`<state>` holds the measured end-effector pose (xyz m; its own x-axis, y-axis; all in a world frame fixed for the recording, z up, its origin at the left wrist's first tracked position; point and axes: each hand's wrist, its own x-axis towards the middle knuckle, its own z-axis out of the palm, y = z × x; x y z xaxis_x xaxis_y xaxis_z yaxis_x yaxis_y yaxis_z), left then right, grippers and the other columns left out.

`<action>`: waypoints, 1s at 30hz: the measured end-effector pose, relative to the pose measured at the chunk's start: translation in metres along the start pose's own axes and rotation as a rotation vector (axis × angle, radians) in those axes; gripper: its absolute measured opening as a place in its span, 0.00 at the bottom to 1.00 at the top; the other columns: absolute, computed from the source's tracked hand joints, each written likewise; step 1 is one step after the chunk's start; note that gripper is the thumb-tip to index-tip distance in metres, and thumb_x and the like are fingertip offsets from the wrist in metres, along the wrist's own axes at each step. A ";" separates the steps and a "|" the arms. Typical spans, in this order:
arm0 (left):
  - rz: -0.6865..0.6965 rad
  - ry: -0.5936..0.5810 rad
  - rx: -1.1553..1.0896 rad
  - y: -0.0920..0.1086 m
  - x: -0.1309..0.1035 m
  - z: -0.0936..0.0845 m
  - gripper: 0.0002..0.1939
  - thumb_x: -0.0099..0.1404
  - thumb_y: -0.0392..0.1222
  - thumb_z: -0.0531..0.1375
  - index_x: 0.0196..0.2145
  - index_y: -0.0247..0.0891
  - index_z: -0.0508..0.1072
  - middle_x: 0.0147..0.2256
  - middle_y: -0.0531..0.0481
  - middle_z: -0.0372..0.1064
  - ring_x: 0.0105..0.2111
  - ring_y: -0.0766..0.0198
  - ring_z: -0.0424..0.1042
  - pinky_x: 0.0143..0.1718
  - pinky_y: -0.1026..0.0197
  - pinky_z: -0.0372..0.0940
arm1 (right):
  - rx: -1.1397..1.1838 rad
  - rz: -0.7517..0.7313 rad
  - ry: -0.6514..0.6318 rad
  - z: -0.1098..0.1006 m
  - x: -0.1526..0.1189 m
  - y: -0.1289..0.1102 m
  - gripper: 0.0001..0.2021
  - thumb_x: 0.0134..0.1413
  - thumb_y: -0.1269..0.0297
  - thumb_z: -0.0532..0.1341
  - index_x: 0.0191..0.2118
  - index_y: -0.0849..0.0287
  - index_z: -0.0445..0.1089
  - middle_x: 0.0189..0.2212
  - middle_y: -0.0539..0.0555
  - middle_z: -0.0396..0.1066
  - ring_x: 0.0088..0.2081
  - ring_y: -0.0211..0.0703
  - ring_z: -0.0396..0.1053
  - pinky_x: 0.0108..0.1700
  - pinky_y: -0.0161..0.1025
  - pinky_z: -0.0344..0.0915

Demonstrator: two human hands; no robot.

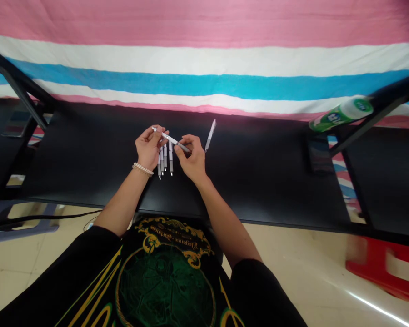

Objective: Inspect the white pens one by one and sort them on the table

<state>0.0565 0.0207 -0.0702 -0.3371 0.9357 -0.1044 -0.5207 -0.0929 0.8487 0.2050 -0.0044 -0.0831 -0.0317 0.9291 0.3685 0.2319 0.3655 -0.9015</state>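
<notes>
Two hands hold one white and gray pen (170, 139) up over the counter (259, 168). The left hand (150, 146) pinches its white end with the thumb and fingers. The right hand (194, 160) pinches its gray end, with the fingers curled in. The pen slants down from the left hand to the right hand. Under it, between the hands, four more pens (171, 159) lie side by side on the black counter, their tips toward the person. The left hand hides part of them. Just past the right hand lies a lone pen (210, 135), a bit tilted. A pale bracelet (142, 169) goes around the left wrist. Far to the right is a green can (337, 116). Behind the counter is a striped cloth (204, 59) in pink, white and blue. A red plastic stool (371, 268) is on the floor (286, 268) at the right.
</notes>
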 end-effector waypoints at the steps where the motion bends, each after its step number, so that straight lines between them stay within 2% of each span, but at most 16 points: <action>1: -0.004 0.006 0.003 0.000 0.000 0.000 0.13 0.55 0.44 0.74 0.35 0.38 0.79 0.36 0.46 0.78 0.38 0.60 0.80 0.36 0.63 0.74 | -0.023 -0.013 0.011 0.000 0.000 0.000 0.14 0.61 0.59 0.63 0.49 0.53 0.64 0.41 0.52 0.71 0.33 0.37 0.70 0.36 0.39 0.70; 6: -0.016 0.016 0.019 0.001 0.000 0.000 0.13 0.55 0.45 0.74 0.36 0.38 0.79 0.37 0.46 0.78 0.38 0.60 0.80 0.36 0.63 0.74 | 0.008 0.027 -0.056 0.000 0.000 0.002 0.10 0.66 0.57 0.58 0.49 0.53 0.64 0.32 0.48 0.72 0.30 0.37 0.69 0.34 0.37 0.69; 11: -0.003 0.013 0.018 0.000 0.001 0.000 0.13 0.55 0.45 0.74 0.35 0.38 0.79 0.36 0.47 0.78 0.38 0.60 0.80 0.35 0.64 0.74 | -0.055 -0.011 -0.017 -0.001 0.000 0.000 0.12 0.60 0.58 0.63 0.48 0.53 0.65 0.40 0.52 0.73 0.34 0.38 0.71 0.34 0.37 0.69; 15: 0.002 -0.002 0.016 0.001 0.000 0.000 0.13 0.55 0.45 0.74 0.35 0.39 0.79 0.35 0.47 0.78 0.37 0.61 0.80 0.34 0.66 0.74 | -0.027 -0.005 -0.020 -0.002 0.000 -0.001 0.10 0.65 0.58 0.59 0.48 0.52 0.65 0.37 0.50 0.73 0.33 0.38 0.72 0.36 0.37 0.70; 19: -0.003 0.004 0.021 0.001 0.000 0.000 0.12 0.55 0.45 0.74 0.35 0.39 0.79 0.36 0.47 0.78 0.38 0.61 0.80 0.35 0.65 0.74 | -0.062 -0.038 -0.009 -0.002 0.000 -0.003 0.13 0.61 0.59 0.63 0.50 0.52 0.65 0.42 0.52 0.73 0.35 0.39 0.71 0.33 0.37 0.69; 23: -0.005 0.007 0.029 0.001 0.000 0.000 0.12 0.55 0.45 0.74 0.35 0.39 0.79 0.35 0.47 0.78 0.38 0.61 0.80 0.35 0.65 0.74 | -0.081 -0.040 -0.032 -0.003 0.001 -0.004 0.10 0.65 0.60 0.59 0.49 0.52 0.65 0.36 0.49 0.72 0.33 0.38 0.70 0.34 0.37 0.69; 26: 0.001 0.006 0.012 0.001 0.001 0.000 0.13 0.55 0.45 0.74 0.35 0.38 0.79 0.35 0.47 0.78 0.37 0.61 0.80 0.34 0.65 0.74 | -0.076 -0.046 -0.014 -0.003 0.001 -0.004 0.13 0.62 0.60 0.62 0.50 0.52 0.64 0.38 0.51 0.72 0.35 0.39 0.71 0.32 0.36 0.68; 30: 0.001 0.003 0.002 0.000 0.001 0.000 0.14 0.54 0.45 0.74 0.35 0.38 0.79 0.34 0.48 0.78 0.35 0.63 0.80 0.34 0.65 0.74 | -0.063 -0.038 -0.038 -0.003 0.001 -0.005 0.10 0.64 0.61 0.59 0.49 0.53 0.64 0.36 0.50 0.72 0.34 0.39 0.71 0.33 0.36 0.67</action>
<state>0.0558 0.0216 -0.0700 -0.3403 0.9344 -0.1049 -0.5183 -0.0934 0.8501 0.2068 -0.0059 -0.0774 -0.0780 0.9167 0.3919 0.2904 0.3969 -0.8707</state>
